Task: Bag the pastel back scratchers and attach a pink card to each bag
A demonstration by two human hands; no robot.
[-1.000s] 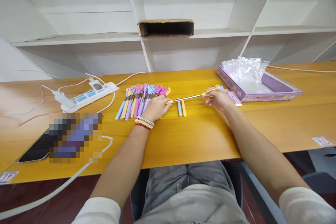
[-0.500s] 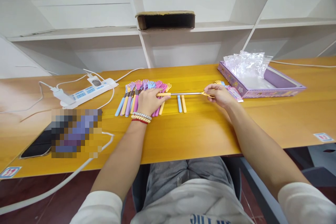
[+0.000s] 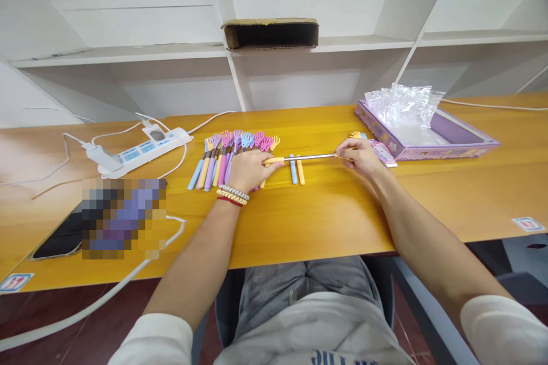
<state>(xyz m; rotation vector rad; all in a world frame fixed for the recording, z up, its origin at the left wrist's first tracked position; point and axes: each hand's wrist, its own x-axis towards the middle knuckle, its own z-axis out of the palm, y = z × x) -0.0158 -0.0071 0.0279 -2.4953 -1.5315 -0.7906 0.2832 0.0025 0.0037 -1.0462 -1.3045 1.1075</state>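
My left hand is closed on the yellow handle of a stick with a metal rod. At the rod's other end, my right hand pinches its yellow tip, mostly hidden by the fingers. Several colourful claw-headed sticks lie side by side at my left hand, which covers some of them. A blue handle and a yellow handle lie just below the rod. Beyond my right hand, yellow and blue claw heads rest by a printed card.
A purple box with clear plastic bags stands at the right. At the left are a white power strip with cables and a dark phone. An open cardboard box sits on the white shelf behind.
My left hand has moved slightly right and down with the handle. My right hand has shifted a little to the right. The visible part of the rod is now tilted and a bit shorter.
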